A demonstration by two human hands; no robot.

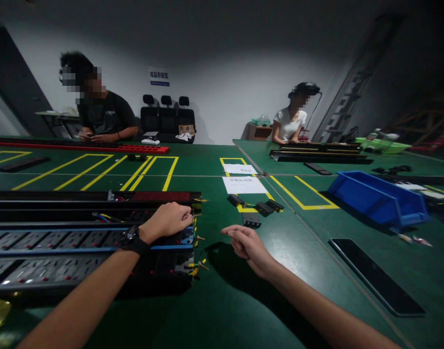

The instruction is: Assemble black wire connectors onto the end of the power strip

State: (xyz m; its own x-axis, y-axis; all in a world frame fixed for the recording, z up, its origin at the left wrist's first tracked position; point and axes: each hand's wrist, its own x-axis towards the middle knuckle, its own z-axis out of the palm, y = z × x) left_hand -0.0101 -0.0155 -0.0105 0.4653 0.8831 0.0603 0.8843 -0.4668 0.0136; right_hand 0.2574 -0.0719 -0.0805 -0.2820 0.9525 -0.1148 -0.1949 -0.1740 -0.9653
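Note:
My left hand (168, 220), with a black watch on its wrist, lies over the right end of the power strips. Its fingers are curled and their tips hidden, so what they hold, if anything, does not show. Beneath it runs a blue-edged power strip (80, 250) with a row of dark sockets and red dots. Another power strip (62, 269) lies closer to me, with yellow-tipped wires (198, 266) sticking out of its end. Above the green table, right of these ends, is my right hand (249, 247), thumb pressed toward the index finger. Anything pinched there is too small to make out.
Small black brackets (251, 221) lie beyond my right hand, near paper labels (244, 185). A blue bin (381, 198) and a long dark panel (376, 276) are to the right. Two people (107, 116) work across the table (298, 252), one on each side.

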